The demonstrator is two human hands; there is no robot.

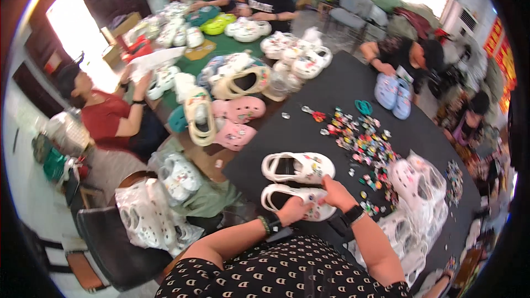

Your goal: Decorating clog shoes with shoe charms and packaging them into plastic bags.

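Observation:
Two white clogs with heel straps lie side by side on the black table in front of me. Coloured charms sit on the toe of the far white clog (305, 168). Both my hands are at the near white clog (272, 197). My left hand (293, 210) grips its near side, fingers curled at the upper. My right hand (338, 193) closes around the toe, with the fingertips on top near the charms there. Whether a small charm is between the fingers is too blurred to tell.
A heap of small coloured charms (364, 143) spreads right of the clogs. White clogs in clear plastic bags (406, 209) lie at the near right, blue clogs (393, 95) beyond. Pink clogs (238, 110) and many others crowd the green table (190, 66). Several people sit around.

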